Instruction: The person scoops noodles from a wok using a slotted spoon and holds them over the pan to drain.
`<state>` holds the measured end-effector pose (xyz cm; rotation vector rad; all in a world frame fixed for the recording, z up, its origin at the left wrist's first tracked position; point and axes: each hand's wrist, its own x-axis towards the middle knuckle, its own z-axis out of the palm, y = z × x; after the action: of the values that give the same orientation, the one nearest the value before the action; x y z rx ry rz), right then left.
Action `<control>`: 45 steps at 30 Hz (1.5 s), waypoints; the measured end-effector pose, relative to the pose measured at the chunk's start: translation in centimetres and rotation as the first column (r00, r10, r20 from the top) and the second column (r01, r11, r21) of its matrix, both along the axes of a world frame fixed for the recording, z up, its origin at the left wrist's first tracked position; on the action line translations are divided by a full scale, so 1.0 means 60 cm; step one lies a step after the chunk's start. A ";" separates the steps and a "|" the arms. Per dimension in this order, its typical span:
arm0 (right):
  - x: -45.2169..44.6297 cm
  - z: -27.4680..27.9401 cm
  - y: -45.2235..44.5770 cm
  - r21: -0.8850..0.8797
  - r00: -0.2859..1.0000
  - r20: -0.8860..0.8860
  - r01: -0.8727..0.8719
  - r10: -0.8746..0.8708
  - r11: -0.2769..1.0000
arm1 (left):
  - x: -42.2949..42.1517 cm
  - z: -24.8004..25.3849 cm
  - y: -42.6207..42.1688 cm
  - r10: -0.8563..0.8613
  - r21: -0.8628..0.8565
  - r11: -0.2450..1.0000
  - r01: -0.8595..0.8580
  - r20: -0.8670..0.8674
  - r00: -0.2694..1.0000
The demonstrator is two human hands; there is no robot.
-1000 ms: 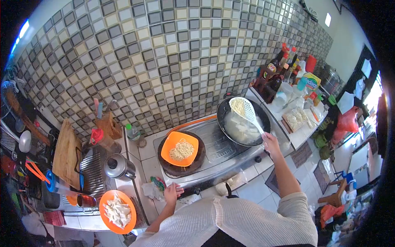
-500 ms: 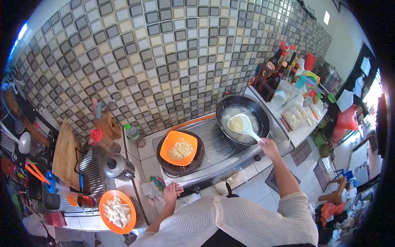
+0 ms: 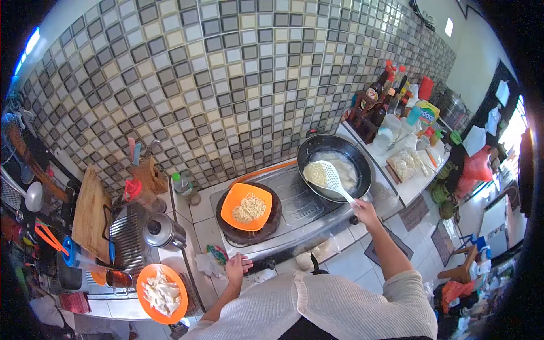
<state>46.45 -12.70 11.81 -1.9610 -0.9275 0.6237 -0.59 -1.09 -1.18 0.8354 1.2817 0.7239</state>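
Observation:
In my right hand [image 3: 366, 213] is the handle of a white slotted skimmer [image 3: 333, 180]. Pale noodles [image 3: 315, 174] lie in its head, held low inside the dark wok [image 3: 362, 160], toward the wok's left side. Cloudy liquid [image 3: 347, 165] covers the wok's bottom. My left hand [image 3: 238, 264] rests at the front of the stove [image 3: 301, 208], holding nothing, fingers stretched out. Nearest to it is a crumpled plastic packet [image 3: 209, 263]. An orange bowl [image 3: 228, 205] with noodles [image 3: 250, 208] stands on the left burner.
On the left counter are an orange plate [image 3: 180, 300] of white pieces, a lidded metal pot [image 3: 164, 231] and a wooden cutting board [image 3: 90, 218]. Sauce bottles [image 3: 375, 102] and a bag of dry food [image 3: 403, 162] stand right of the wok. A tiled wall [image 3: 243, 85] rises behind.
My right hand has moved slightly left and down, carrying the skimmer with noodles toward the wok's left side. My left hand has stayed about where it was.

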 end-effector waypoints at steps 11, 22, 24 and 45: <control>-0.063 0.062 0.006 0.257 0.919 -0.364 0.254 -0.150 0.932 | 0.000 0.011 -0.002 -0.017 -0.003 1.000 0.017 0.011 1.000; -0.072 -0.028 -0.002 0.342 0.938 -0.187 0.340 -0.291 0.876 | -0.001 0.005 0.000 -0.025 0.002 1.000 0.025 0.005 1.000; -0.096 0.002 0.001 0.333 0.912 -0.254 0.394 -0.320 0.857 | -0.001 0.006 -0.003 -0.022 -0.012 1.000 0.022 0.003 1.000; -0.106 -0.039 0.006 0.338 0.887 -0.331 0.430 -0.322 0.837 | 0.000 0.003 -0.002 -0.020 0.002 1.000 0.020 -0.013 1.000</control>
<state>40.11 -12.32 9.49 -1.5759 -0.4333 0.4046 -0.56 -1.24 -1.03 0.8545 1.2829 0.7053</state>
